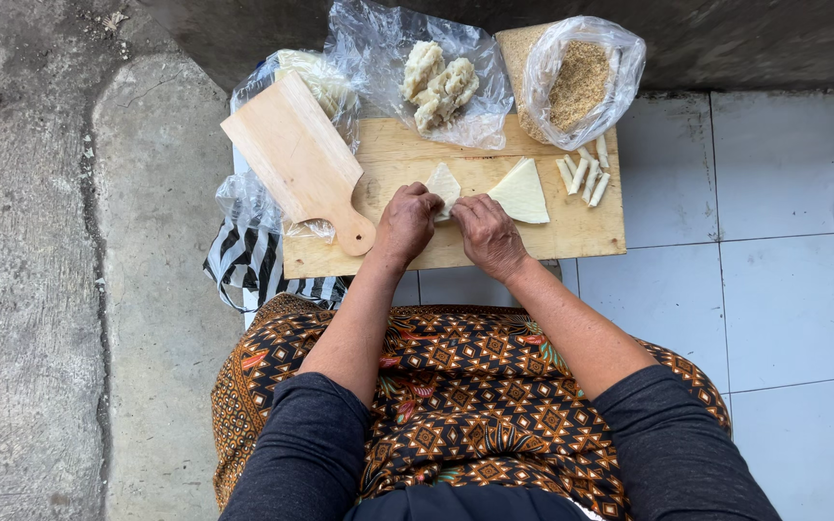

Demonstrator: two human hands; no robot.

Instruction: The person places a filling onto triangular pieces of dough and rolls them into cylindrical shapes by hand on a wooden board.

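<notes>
Both hands work one pale wrapper sheet [444, 180] on the wooden board [571, 227]: left hand [407, 220] and right hand [486, 234] each pinch an edge, mid-fold. A second triangular sheet [521, 191] lies just beside; white sticks [584, 172] lie near.

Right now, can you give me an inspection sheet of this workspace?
Surface: large wooden board on the floor.
Job's things: pale thin wrapper sheet under both hands; pale triangular wrapper stack beside it.
Clutter: small wooden paddle board; clear bag of pale lumpy filling; clear bag of brown crumbs; white sticks; striped bag.
Hands: left hand and right hand pinch the sheet.
Cables: nothing seen.
Surroundings: white tiles, concrete.
</notes>
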